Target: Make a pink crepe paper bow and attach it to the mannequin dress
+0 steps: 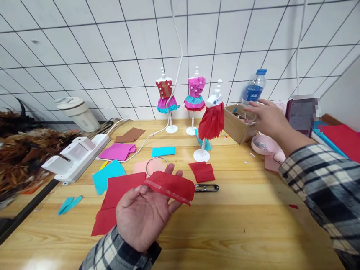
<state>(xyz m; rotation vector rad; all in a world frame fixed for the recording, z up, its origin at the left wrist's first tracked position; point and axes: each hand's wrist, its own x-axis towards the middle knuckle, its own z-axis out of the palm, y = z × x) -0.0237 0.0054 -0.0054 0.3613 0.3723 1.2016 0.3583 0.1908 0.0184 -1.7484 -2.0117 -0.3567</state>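
My left hand [143,220], palm up, grips a folded red piece of crepe-like material [170,187] between thumb and fingers. A shiny pale strip runs along its near edge. My right hand [268,119] reaches over a small cardboard box [239,127], fingers stretched out; I see nothing held there, though the fingertips partly overlap the box. Nearest the hands stands a small white mannequin with a red gathered skirt [211,121]. Behind it are two more mannequins, one in a brown and pink dress [165,96], one in a pink and blue dress [194,94].
Red sheets [106,213], a red square [202,172], blue pieces [109,176] and a black-handled cutter [206,187] lie on the wooden table. A power strip [81,158], feathers [27,152] and a cup [79,114] are left; a bottle [254,88], pink bowl [264,144] and phone [300,116] right.
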